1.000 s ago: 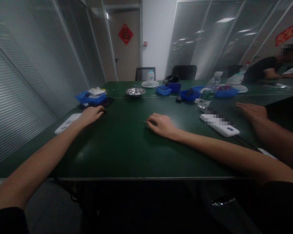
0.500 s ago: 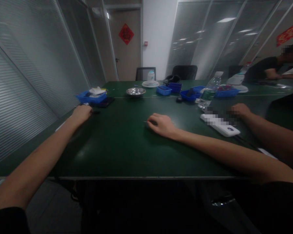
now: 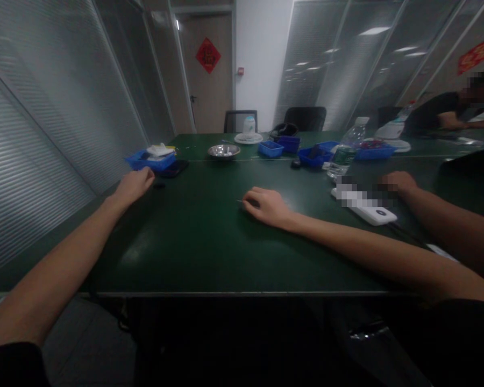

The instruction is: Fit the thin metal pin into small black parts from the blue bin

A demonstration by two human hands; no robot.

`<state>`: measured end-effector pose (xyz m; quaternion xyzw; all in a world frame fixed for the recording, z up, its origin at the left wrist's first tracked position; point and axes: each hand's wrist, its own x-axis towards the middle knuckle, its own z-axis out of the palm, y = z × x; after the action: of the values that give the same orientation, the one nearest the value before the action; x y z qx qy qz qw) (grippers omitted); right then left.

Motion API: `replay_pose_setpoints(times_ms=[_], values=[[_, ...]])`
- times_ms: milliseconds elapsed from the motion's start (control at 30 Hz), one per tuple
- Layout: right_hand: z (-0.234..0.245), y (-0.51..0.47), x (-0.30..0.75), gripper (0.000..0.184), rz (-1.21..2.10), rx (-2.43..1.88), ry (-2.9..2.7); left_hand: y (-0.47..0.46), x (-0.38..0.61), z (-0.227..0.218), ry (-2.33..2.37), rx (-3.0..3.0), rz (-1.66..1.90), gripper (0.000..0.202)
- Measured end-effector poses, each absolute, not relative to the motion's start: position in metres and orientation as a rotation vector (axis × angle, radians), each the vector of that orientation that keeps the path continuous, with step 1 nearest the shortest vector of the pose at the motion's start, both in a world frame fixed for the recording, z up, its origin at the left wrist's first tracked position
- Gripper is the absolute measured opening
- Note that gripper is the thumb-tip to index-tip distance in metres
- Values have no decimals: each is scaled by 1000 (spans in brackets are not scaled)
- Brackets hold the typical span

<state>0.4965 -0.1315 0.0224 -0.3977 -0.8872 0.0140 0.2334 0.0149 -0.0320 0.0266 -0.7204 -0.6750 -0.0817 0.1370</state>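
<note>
Lying near the blue tray [image 3: 150, 160], the left hand [image 3: 134, 185] curls loosely.

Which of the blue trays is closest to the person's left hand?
The blue tray with white things in it, just beyond the left hand; the others sit right of the metal bowl.

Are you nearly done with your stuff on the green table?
Nothing finished-looking lies before the hands on the green table. In hand: the right hand rests curled, a thin pin at its fingertips; the left hand, seemingly empty, reaches beside a small dark piece near the blue tray. Left: blue tray and metal bowl sit untouched.
</note>
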Motion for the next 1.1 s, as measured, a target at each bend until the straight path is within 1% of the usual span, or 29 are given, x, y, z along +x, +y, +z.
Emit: replay_pose_setpoints(times_ms=[100, 300, 500, 800, 933, 1000, 1100], values=[[24, -133, 496, 25, 78, -1102, -2447, -30, 25, 29, -1826, -2210, -134, 31], [23, -131, 497, 25, 68, -1108, -2453, -26, 35, 28, -1648, -2241, 5, 30], [24, -131, 497, 26, 81, -1101, -2458, -31, 39, 33, -1566, -2247, 50, 24], [24, -131, 497, 27, 82, -1099, -2463, -37, 49, 40, -1529, -2358, 49, 22], [22, -130, 497, 27, 64, -1097, -2472, -29, 45, 38, -1722, -2535, -60, 24], [21, -129, 497, 26, 44, -1099, -2469, -23, 39, 37, -1793, -2599, -233, 30], [21, -129, 497, 26, 63, -1102, -2471, -16, 27, 36, -1855, -2519, -519, 37]])
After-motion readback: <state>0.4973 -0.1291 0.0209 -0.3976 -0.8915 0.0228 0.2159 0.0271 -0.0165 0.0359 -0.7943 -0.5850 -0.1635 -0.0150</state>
